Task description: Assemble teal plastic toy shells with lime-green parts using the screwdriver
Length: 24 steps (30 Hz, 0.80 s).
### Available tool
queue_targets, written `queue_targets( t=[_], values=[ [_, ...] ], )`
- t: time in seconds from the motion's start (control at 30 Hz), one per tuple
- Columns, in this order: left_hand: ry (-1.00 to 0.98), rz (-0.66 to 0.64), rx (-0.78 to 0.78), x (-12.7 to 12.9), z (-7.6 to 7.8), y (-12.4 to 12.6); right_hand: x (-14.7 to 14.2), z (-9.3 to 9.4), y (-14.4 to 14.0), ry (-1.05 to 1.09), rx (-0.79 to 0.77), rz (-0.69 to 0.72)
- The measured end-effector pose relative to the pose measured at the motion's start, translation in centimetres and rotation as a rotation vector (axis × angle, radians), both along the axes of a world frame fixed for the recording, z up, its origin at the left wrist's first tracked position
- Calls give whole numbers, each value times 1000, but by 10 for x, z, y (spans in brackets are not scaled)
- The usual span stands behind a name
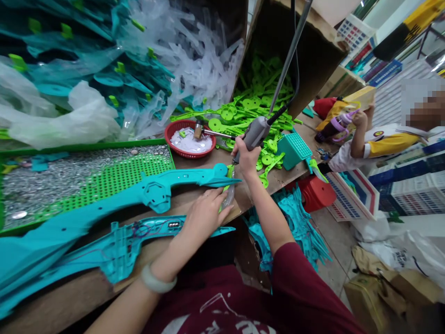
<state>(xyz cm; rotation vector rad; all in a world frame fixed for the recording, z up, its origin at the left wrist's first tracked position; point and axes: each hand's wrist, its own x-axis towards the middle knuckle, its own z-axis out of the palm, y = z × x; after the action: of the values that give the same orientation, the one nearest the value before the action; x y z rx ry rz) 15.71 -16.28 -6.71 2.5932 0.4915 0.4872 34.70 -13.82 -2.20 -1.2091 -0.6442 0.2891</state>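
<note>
My right hand [246,157] is wrapped round a grey electric screwdriver [256,131], its tip pointing down at the bench. Under that tip lies a small part of clear and lime-green plastic [228,197]. My left hand [205,212] steadies this part, with the fingers on it and the thumb stretched along its near side; the fingertips are partly hidden. Left of the hands lies a long turquoise gun-shaped shell [104,211]. Nearer to me rests a turquoise half shell [120,250] with its inside up, showing wires and small metal contacts, partly behind my left forearm.
A green tray [114,178] of screws stands at left. Behind are a red basket [170,139] with a hammer [199,130] across it, heaped lime-green parts [250,109] and a teal basket [295,150]. A co-worker [389,144] sits at right, holding a bottle [335,127].
</note>
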Motion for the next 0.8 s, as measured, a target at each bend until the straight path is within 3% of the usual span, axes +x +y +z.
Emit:
queue_targets(
  t=[0.3, 0.47, 0.57, 0.67, 0.73, 0.8],
  values=[
    [45, -14, 15, 1, 2, 2, 3, -1, 4, 15, -36, -39],
    [98, 1, 38, 0, 13, -1, 4, 4, 2, 34, -28, -37],
    [89, 17, 82, 0, 36, 5, -7, 21, -1, -7, -70, -20],
    [-41, 117, 142, 2, 73, 23, -31, 53, -3, 1, 7, 17],
    [-112, 162, 153, 4, 99, 41, -51, 78, -1, 57, 98, 111],
    [-57, 210, 161, 1, 116, 63, -72, 99, 5, 97, 161, 242]
  ],
)
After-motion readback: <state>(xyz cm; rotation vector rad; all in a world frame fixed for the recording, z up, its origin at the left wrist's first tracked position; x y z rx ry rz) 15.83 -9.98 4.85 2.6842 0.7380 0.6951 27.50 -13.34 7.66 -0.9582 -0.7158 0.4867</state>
